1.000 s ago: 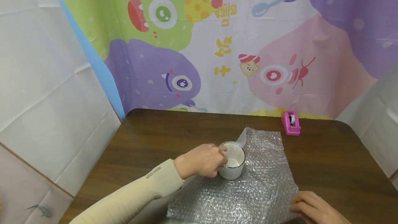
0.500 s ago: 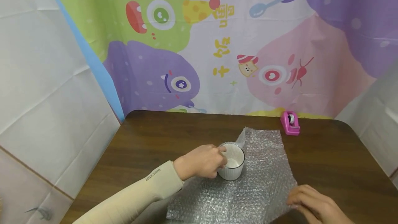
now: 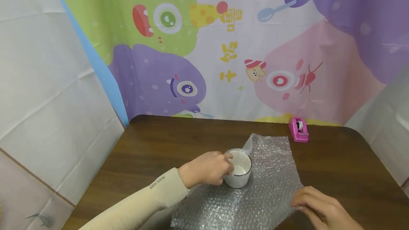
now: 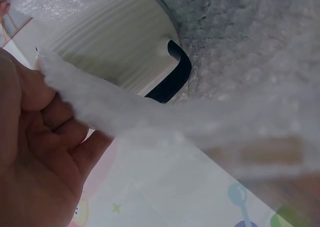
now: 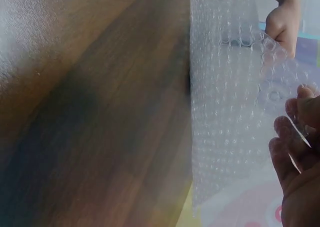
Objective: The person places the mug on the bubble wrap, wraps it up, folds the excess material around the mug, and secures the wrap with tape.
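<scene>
A ribbed white mug (image 3: 237, 181) with a dark rim stands upright on a sheet of bubble wrap (image 3: 271, 180). Its dark handle (image 4: 176, 77) shows in the left wrist view. My left hand (image 3: 209, 168) grips the mug's near-left side, with a finger over the rim into the mug. A raised edge of the wrap lies against that hand and partly covers the mug in the left wrist view. My right hand (image 3: 322, 203) pinches the wrap's right edge and lifts it a little. From the right wrist, the lifted wrap (image 5: 225, 102) looks see-through between the two hands.
A pink tape dispenser (image 3: 299, 132) stands at the back right of the dark wooden table (image 3: 153, 141). Behind the table hangs a cartoon-printed cloth (image 3: 223, 105), and pale panels (image 3: 57, 81) flank both sides.
My right hand has moved slightly left and away from me, lifting the bubble wrap's right edge with it. The left hand and mug keep their place; the head view has shifted slightly.
</scene>
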A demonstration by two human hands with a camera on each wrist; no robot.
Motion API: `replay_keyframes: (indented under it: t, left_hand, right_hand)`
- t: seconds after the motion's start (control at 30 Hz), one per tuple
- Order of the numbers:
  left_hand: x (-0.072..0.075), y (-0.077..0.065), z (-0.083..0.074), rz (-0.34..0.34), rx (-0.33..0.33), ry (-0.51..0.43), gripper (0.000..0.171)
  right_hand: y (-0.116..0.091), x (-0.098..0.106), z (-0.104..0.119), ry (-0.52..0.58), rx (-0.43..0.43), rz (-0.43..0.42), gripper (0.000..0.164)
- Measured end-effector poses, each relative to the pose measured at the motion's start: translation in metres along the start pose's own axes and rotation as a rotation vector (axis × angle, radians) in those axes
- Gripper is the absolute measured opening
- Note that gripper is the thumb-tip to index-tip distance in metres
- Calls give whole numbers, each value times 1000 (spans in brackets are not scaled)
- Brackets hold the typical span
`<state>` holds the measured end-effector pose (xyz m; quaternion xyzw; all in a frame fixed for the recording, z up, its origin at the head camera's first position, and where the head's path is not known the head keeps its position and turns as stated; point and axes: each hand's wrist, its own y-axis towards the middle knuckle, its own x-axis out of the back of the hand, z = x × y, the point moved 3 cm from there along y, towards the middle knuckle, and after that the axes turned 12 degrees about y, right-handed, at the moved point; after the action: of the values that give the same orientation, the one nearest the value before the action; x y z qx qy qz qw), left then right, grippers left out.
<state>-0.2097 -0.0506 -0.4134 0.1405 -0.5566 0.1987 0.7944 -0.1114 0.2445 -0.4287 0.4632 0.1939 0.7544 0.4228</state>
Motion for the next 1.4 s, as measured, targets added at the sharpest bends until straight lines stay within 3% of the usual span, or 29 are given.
replay_keyframes:
  t: [0.33, 0.8, 1.4]
  left_hand:
    - [-1, 0, 1, -10, -10, 10, 13]
    - [0, 0, 3, -16, -19, 4, 13]
    - [-2, 0, 1, -10, -7, -7, 18]
  right_hand:
    - [15, 4, 3, 17, 25, -16, 25]
    - [39, 9, 15, 1, 125, -18, 26]
    - [42, 11, 9, -9, 104, 19, 22]
